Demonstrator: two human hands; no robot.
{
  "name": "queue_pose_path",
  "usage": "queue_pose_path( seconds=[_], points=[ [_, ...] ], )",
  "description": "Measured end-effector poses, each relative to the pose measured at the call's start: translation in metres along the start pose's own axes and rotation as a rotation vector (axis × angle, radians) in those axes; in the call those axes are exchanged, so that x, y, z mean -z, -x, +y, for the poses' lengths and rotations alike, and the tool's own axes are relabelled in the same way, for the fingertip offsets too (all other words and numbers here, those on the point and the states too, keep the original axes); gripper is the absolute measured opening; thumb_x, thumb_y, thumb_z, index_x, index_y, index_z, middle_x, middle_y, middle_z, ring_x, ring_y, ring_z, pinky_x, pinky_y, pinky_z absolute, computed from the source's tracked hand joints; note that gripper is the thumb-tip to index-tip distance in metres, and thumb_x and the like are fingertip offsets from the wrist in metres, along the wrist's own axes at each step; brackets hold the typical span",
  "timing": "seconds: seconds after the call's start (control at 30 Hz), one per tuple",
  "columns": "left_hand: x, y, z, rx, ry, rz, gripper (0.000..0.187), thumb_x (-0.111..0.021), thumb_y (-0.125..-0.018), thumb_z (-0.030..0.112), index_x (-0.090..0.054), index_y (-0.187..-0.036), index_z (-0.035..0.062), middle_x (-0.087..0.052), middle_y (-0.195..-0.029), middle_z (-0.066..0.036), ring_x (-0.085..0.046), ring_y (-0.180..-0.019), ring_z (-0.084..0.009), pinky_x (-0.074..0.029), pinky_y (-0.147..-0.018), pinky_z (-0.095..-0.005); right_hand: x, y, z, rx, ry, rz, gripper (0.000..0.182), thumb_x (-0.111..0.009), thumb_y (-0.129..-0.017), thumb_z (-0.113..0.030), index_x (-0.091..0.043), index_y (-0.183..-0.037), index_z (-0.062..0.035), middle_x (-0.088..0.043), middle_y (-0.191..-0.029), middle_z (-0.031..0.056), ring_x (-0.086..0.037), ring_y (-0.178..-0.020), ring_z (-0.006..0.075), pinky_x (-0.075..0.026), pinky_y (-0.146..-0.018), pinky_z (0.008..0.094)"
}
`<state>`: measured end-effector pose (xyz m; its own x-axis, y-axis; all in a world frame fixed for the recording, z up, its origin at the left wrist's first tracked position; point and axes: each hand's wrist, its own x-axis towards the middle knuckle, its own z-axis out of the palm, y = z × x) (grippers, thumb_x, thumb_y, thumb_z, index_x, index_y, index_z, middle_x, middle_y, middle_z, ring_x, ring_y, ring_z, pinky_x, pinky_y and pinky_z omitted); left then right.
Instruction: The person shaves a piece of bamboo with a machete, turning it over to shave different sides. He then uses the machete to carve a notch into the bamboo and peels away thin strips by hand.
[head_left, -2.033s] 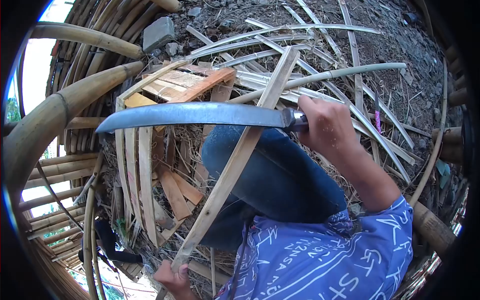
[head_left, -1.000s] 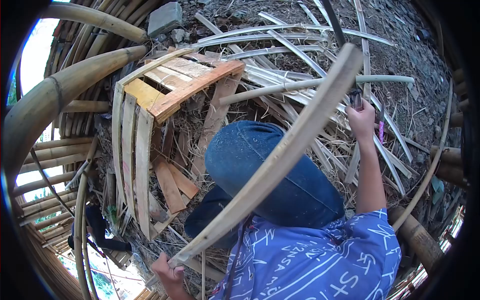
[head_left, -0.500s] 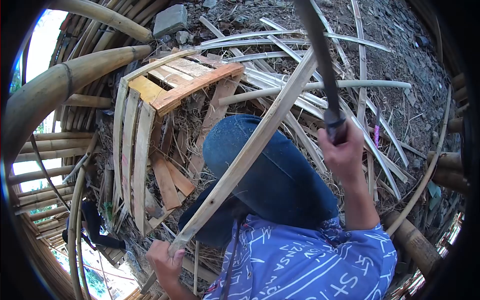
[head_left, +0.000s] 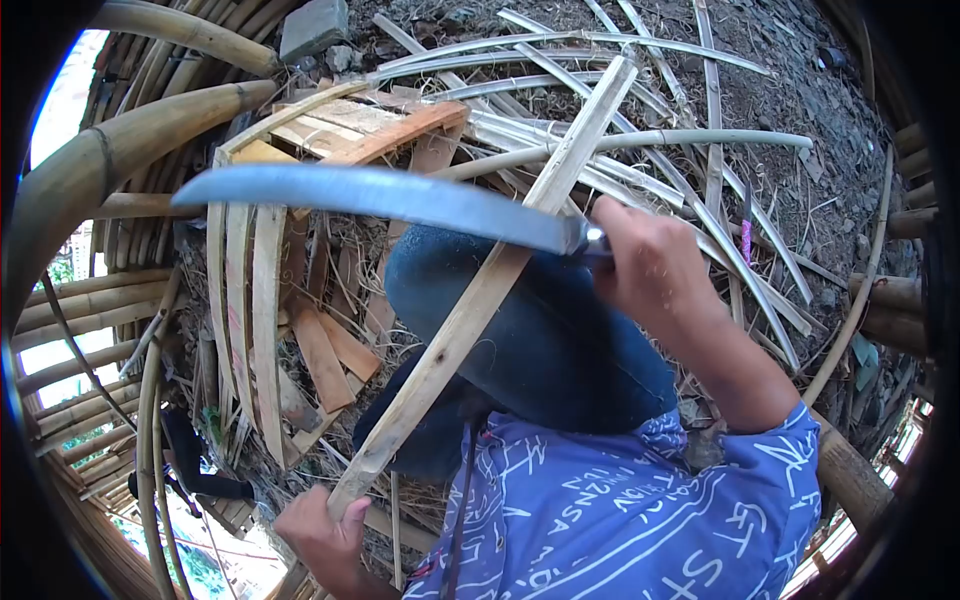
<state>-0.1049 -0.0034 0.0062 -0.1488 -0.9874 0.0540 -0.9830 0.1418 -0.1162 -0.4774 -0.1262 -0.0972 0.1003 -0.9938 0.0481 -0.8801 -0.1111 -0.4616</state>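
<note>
My left hand (head_left: 325,535) is closed around the lower end of a long wooden slat (head_left: 432,375), which slants up across my bent knee (head_left: 510,330). Wrapped round the dark handle of a machete, my right hand (head_left: 655,260) is beside the slat's upper half. The curved machete blade (head_left: 390,197) points left, crosses over the slat in this view and is slightly blurred. Beyond its tip side is a slatted wooden crate (head_left: 268,320) on the ground.
Long split strips (head_left: 700,240) lie criss-crossed on the dirt ahead and to the right. Thick bamboo poles (head_left: 150,135) frame the left side, near a grey block (head_left: 313,30). Another person's dark-clothed leg (head_left: 215,485) shows at lower left.
The machete has swung from upright, pointing away, to lying leftward across the slat. My right hand has moved slightly left and its wrist has turned. My left hand keeps its hold.
</note>
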Motion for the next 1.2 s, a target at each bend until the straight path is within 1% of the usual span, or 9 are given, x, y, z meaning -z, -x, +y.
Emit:
queue_pose_path(
  seconds=[0.1,0.23,0.5,0.63,0.73,0.83,0.9,1.07,1.2],
  points=[
    [0.019,0.001,0.003,0.13,0.032,-0.225,0.076,-0.046,-0.08,0.072,-0.042,-0.06,-0.0011,-0.038,-0.053,-0.015,-0.041,-0.05,-0.0362,-0.031,-0.05,-0.0437,-0.006,-0.006,0.018,-0.108,0.001,0.0,0.025,-0.066,-0.065,-0.006,-0.05,-0.083,-0.0013,-0.061,-0.068,0.019,-0.063,-0.067,0.0374,-0.051,-0.061,0.0446],
    [0.018,0.002,0.007,0.136,-0.017,-0.146,0.074,-0.048,-0.079,0.07,-0.042,-0.06,-0.0012,-0.039,-0.052,-0.016,-0.042,-0.05,-0.0366,-0.031,-0.05,-0.0442,-0.015,-0.012,0.027,-0.106,-0.036,0.08,0.019,-0.064,-0.063,-0.007,-0.054,-0.078,-0.0009,-0.061,-0.068,0.0212,-0.061,-0.067,0.0403,-0.049,-0.061,0.0461],
    [0.019,-0.013,0.023,0.148,0.043,-0.266,0.068,-0.049,-0.082,0.065,-0.045,-0.063,-0.0011,-0.041,-0.057,-0.018,-0.042,-0.055,-0.0406,-0.029,-0.052,-0.0457,-0.006,0.01,-0.018,-0.138,-0.474,0.05,0.013,-0.062,-0.066,-0.005,-0.054,-0.076,-0.0023,-0.056,-0.061,0.0215,-0.059,-0.061,0.0409,-0.048,-0.057,0.0454],
    [0.023,-0.027,0.033,0.143,0.037,-0.24,0.069,-0.047,-0.083,0.065,-0.045,-0.065,-0.0016,-0.041,-0.058,-0.019,-0.041,-0.055,-0.0409,-0.029,-0.053,-0.0455,-0.012,0.0,-0.004,-0.091,-0.105,-0.013,0.017,-0.065,-0.064,-0.008,-0.055,-0.076,-0.0029,-0.061,-0.066,0.0199,-0.062,-0.066,0.0389,-0.05,-0.06,0.0458],
    [0.027,-0.026,0.032,0.148,-0.028,-0.207,0.071,-0.045,-0.084,0.066,-0.045,-0.065,-0.0018,-0.043,-0.058,-0.019,-0.043,-0.057,-0.0418,-0.03,-0.054,-0.0462,-0.017,-0.01,0.013,-0.134,-0.05,-0.018,0.017,-0.066,-0.063,-0.01,-0.057,-0.075,-0.0024,-0.062,-0.069,0.0205,-0.063,-0.069,0.0379,-0.051,-0.063,0.0455],
    [0.035,-0.029,0.034,0.065,-0.075,-0.158,0.057,-0.055,-0.084,0.052,-0.046,-0.063,-0.0001,-0.047,-0.059,-0.018,-0.048,-0.057,-0.0384,-0.033,-0.053,-0.0449,-0.017,-0.019,0.021,-0.155,0.027,-0.012,0.017,-0.066,-0.063,-0.011,-0.059,-0.076,-0.0017,-0.063,-0.071,0.0199,-0.064,-0.07,0.0374,-0.053,-0.066,0.0446],
    [0.049,-0.036,0.037,-0.036,-0.033,-0.252,0.042,-0.064,-0.085,0.044,-0.054,-0.076,0.004,-0.049,-0.061,-0.018,-0.051,-0.055,-0.0375,-0.039,-0.051,-0.0452,-0.023,-0.02,0.025,-0.141,0.054,0.014,0.018,-0.066,-0.063,-0.011,-0.06,-0.077,-0.0014,-0.064,-0.073,0.0188,-0.065,-0.071,0.0368,-0.054,-0.068,0.0434],
    [0.054,-0.03,0.037,-0.05,-0.046,-0.284,0.044,-0.06,-0.087,0.045,-0.054,-0.076,0.003,-0.048,-0.06,-0.018,-0.05,-0.054,-0.0376,-0.037,-0.05,-0.0445,-0.022,-0.036,0.041,-0.346,0.03,0.074,0.016,-0.064,-0.071,-0.015,-0.065,-0.081,-0.0033,-0.066,-0.078,0.0204,-0.066,-0.074,0.037,-0.055,-0.07,0.0436],
    [0.05,-0.024,0.034,-0.061,-0.056,-0.259,0.045,-0.06,-0.087,0.046,-0.052,-0.074,0.003,-0.046,-0.059,-0.018,-0.048,-0.052,-0.0382,-0.036,-0.048,-0.044,-0.032,-0.044,0.056,-0.242,0.106,0.08,0.016,-0.063,-0.071,-0.015,-0.065,-0.08,-0.0025,-0.066,-0.074,0.0201,-0.066,-0.073,0.0372,-0.054,-0.068,0.045]
  ],
)
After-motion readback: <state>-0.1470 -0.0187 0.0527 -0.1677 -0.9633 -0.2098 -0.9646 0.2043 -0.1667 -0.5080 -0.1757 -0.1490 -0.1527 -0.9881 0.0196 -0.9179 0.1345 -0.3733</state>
